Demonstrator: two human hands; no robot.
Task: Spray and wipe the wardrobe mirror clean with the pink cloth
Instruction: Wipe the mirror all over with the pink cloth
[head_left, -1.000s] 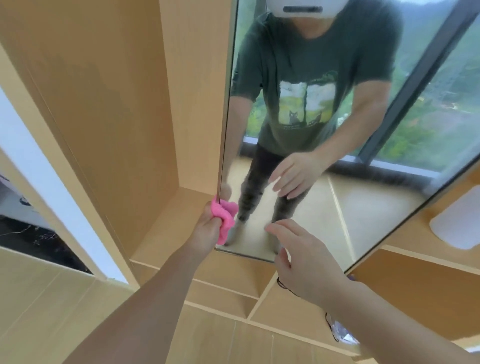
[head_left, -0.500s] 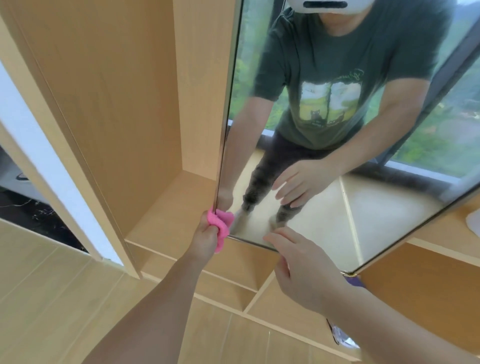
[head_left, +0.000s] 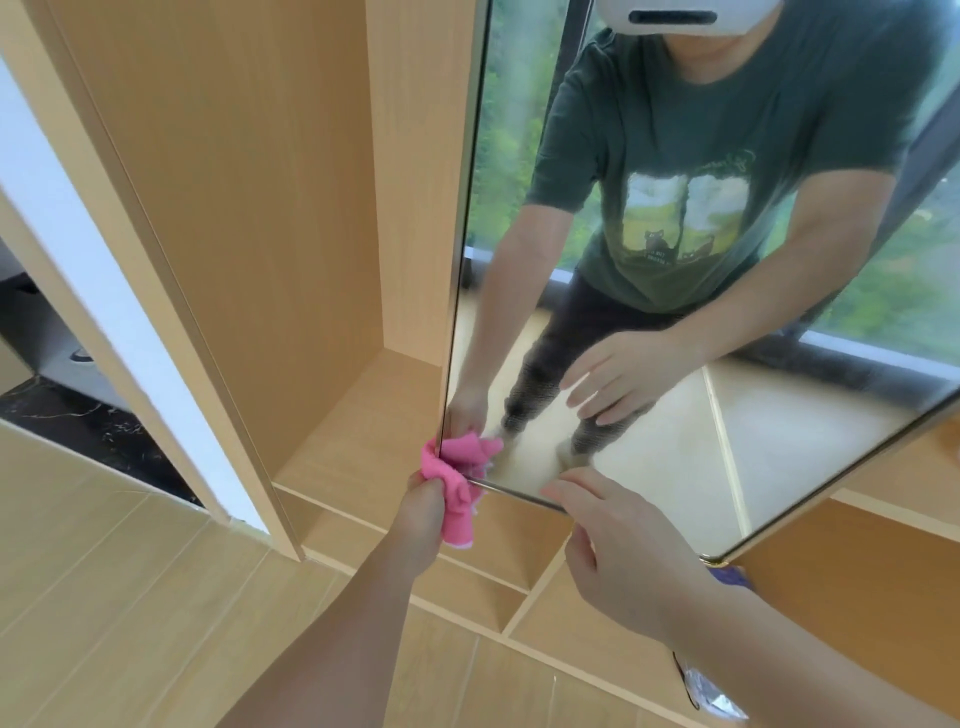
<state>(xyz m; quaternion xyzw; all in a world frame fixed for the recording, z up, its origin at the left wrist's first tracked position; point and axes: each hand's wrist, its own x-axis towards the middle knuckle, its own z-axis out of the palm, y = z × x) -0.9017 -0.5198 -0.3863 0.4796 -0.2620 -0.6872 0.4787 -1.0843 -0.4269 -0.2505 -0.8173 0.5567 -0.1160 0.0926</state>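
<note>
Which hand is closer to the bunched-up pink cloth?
Left. The left hand grips the bunched pink cloth at the mirror's corner; the right hand hovers open, apart from it.

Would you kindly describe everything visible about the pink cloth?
The pink cloth is a bright pink, soft-looking fabric, bunched into a crumpled wad with a pale edge at its hanging end. The left hand grips it and holds it against the bottom left corner of the mirror, where it wraps the mirror's edge. Its reflection shows in the glass.
</note>
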